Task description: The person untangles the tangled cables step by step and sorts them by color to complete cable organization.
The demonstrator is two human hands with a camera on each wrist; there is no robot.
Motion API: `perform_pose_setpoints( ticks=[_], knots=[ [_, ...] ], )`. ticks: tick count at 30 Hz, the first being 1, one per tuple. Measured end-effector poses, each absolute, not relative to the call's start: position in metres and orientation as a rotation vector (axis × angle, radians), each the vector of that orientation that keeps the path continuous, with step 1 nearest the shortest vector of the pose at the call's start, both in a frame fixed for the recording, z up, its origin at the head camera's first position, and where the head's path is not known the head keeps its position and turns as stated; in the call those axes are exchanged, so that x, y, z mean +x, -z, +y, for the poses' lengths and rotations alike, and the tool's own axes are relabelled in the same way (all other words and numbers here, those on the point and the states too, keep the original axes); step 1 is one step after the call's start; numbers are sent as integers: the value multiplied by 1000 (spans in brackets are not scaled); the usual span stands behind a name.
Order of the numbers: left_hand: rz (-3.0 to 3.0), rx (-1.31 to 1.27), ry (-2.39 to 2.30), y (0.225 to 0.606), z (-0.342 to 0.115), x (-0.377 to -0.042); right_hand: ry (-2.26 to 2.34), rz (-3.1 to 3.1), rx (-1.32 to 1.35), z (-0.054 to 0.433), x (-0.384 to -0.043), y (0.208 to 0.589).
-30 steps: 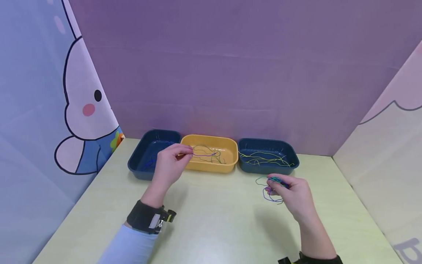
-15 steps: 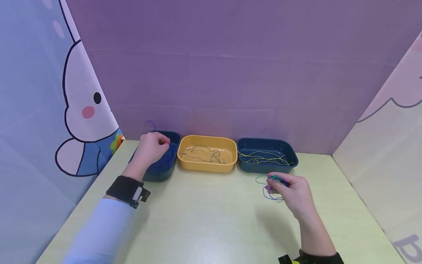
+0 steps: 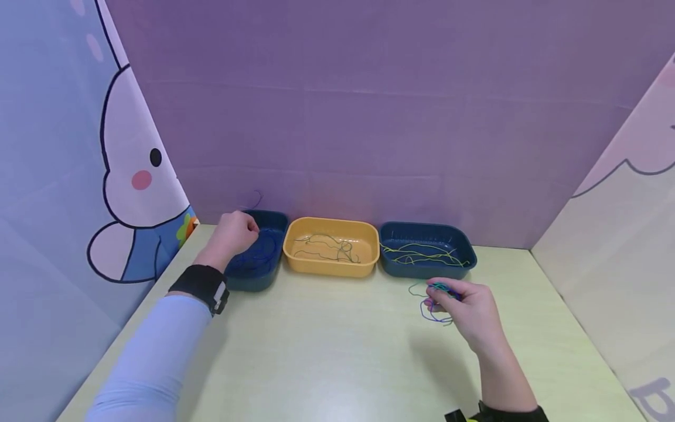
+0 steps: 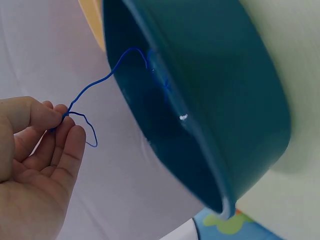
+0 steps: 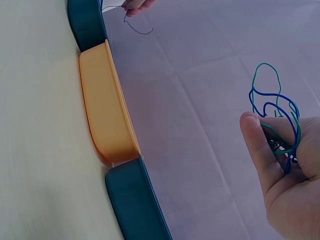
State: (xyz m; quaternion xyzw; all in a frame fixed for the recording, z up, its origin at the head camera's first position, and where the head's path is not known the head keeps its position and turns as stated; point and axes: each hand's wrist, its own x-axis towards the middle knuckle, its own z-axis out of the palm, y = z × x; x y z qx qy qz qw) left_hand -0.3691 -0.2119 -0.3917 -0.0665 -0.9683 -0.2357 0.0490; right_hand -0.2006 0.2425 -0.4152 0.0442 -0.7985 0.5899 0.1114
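Note:
My left hand (image 3: 230, 235) is over the left dark blue bin (image 3: 254, 282). In the left wrist view, its thumb and fingertips pinch a thin blue string (image 4: 91, 85), with one end arching toward the bin's mouth and another hanging in a short loop. More blue strands lie inside that bin, hard to make out. Above the table on the right, my right hand (image 3: 474, 313) holds a loose bundle of green and blue strings (image 5: 282, 96). Loops of the bundle stick out past the thumb and fingers. The palm hides part of it.
Beside the left bin stands a yellow bin (image 3: 329, 268) with several dull greenish strands (image 3: 345, 251). Right of it, another dark blue bin (image 3: 422, 271) has yellow strings (image 3: 422, 255). All three line up along the purple backdrop (image 3: 343, 129) on the pale table (image 3: 327, 351).
My left hand has moved left from the yellow bin to above the left dark blue bin, carrying the blue string. The right hand has stayed in place with its bundle.

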Motion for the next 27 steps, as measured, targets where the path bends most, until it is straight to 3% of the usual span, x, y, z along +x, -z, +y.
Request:
perform_pose_setpoints(
  ticks=[13, 27],
  knots=[
    [-3004, -212, 726, 422, -219, -376, -1749, -2325, 141, 243, -202, 417],
    [-2910, -227, 832, 413, -215, -367, -1727, -2348, 132, 242, -200, 416]
  ],
)
